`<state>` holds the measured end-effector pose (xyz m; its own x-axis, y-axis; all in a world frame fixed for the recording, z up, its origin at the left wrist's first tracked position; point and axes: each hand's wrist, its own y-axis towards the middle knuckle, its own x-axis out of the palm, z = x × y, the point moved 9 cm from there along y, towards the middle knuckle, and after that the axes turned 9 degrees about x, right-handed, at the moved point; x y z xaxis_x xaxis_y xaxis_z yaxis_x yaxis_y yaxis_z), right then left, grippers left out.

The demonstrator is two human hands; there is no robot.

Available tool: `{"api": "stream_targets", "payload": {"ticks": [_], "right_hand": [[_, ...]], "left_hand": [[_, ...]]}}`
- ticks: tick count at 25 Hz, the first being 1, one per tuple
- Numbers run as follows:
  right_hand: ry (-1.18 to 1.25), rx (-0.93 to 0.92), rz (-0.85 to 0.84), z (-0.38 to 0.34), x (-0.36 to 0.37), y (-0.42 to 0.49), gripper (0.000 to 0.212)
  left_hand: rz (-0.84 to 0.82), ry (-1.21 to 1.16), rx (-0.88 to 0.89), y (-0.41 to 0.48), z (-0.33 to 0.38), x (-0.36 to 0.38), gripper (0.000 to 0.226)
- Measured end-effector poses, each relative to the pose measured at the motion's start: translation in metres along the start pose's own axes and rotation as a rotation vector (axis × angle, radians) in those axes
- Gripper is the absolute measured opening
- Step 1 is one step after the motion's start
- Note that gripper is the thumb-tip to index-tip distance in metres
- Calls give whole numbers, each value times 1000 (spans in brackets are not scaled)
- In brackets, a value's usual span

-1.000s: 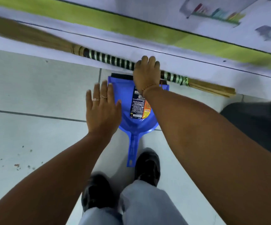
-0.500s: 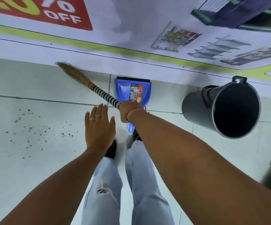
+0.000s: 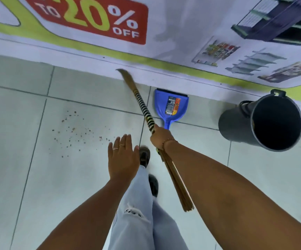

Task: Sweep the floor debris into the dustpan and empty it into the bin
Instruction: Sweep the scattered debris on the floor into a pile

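Both bare arms reach forward and down. The right hand (image 3: 159, 138) is closed in a fist around a broom (image 3: 146, 112) handle, knuckles up, a thin bracelet at the wrist. The left hand (image 3: 122, 156) hangs free beside it, palm down, fingers (image 3: 121, 142) straight and close together, two rings showing, holding nothing.

Right hand (image 3: 161, 138) around broom (image 3: 144, 109), left hand (image 3: 122, 157) empty beside debris (image 3: 74, 130)
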<state>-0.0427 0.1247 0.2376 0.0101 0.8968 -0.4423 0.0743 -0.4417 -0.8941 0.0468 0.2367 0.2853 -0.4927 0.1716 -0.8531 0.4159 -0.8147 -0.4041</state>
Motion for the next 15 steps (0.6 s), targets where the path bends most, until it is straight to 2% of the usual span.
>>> {"api": "stream_targets", "payload": {"ticks": [4,15], "right_hand": [[-67,45,80,12,53,-22,39],[-251,-132,74,-86,160,-51,36]], "left_hand": [[-60,-42,-79,-64,-21,24,50],[-11,42,-141,-123,-142,22,48]]}}
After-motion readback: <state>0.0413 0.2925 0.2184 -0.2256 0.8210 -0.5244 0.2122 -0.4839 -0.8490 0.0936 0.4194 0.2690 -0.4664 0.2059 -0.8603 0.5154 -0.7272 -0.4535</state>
